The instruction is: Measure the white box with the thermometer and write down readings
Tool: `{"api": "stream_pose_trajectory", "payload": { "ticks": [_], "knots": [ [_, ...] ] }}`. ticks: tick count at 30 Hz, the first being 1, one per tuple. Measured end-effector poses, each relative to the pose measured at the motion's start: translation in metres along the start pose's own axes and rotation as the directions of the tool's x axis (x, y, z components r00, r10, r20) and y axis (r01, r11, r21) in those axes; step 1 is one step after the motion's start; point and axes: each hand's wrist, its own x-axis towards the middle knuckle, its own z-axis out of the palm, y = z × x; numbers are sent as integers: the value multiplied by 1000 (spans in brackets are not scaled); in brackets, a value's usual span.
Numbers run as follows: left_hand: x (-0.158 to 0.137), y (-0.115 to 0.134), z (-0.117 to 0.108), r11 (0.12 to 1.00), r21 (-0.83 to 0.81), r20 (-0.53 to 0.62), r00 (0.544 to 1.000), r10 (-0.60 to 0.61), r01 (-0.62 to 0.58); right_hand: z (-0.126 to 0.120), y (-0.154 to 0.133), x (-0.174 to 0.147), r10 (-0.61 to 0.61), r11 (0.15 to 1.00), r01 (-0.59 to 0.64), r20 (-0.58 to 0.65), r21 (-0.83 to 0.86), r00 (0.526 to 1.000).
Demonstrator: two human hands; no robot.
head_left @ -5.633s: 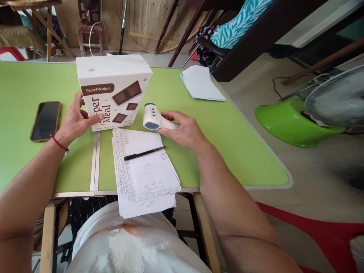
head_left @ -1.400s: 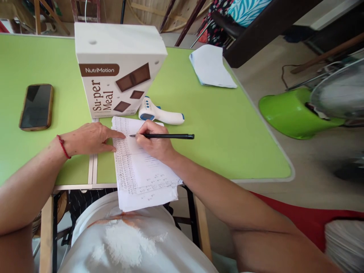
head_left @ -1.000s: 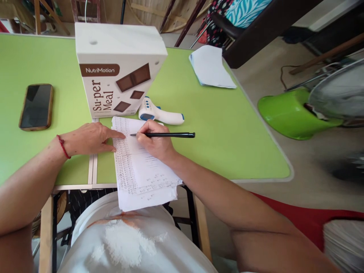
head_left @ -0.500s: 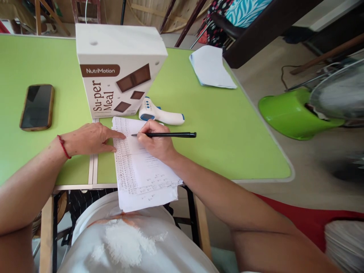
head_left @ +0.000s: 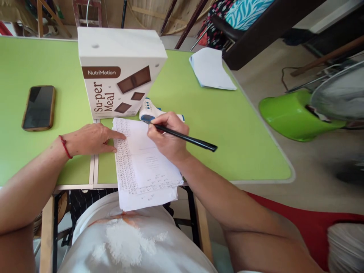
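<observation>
My right hand [head_left: 170, 135] grips a black pen [head_left: 189, 140], its tip up near the thermometer and its back end pointing to the lower right. Under that hand lies a small stack of white paper sheets [head_left: 139, 159], with dense handwriting down the left side and a few marks lower down. My left hand [head_left: 92, 139] rests at the paper's left edge, index finger stretched onto the written column and thumb apart, holding nothing. Just beyond the sheets is a white and blue infrared thermometer [head_left: 148, 110], partly hidden by my right hand.
A tall white NutriMotion box [head_left: 122, 76] stands behind the paper. On the left of the green table [head_left: 227, 151] lies a phone [head_left: 39, 108]; folded papers [head_left: 212, 68] sit at the far right corner. A green stool [head_left: 295, 117] stands on the floor to the right.
My right hand has moved right and slightly up, lifting the pen tip from the written column; the pen now slants down to the right. My left hand has stayed in place.
</observation>
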Motion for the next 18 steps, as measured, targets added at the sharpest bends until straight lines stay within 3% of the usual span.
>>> {"api": "stream_pose_trajectory", "payload": {
  "ticks": [3, 7, 12, 16, 18],
  "knots": [
    [-1, 2, -1, 1000, 16, 3, 1000, -7, 7, -9, 4, 6, -111, 988, 114, 33, -104, 993],
    [-1, 2, 0, 1000, 22, 5, 1000, -23, 22, -31, 10, 12, -209, 949, 266, 295, -169, 932],
    [-1, 0, 1, 1000, -15, 6, 1000, -1, 1, -57, 21, 19, -50, 895, 291, 573, -339, 818],
    [-2, -3, 1, 999, -36, -11, 1000, 13, -14, -59, 27, 22, 49, 895, 251, 641, -369, 766],
    [-2, -5, 2, 996, -65, -84, 995, 49, -54, -58, 25, 23, 93, 903, 209, 645, -376, 758]
  ]
}}
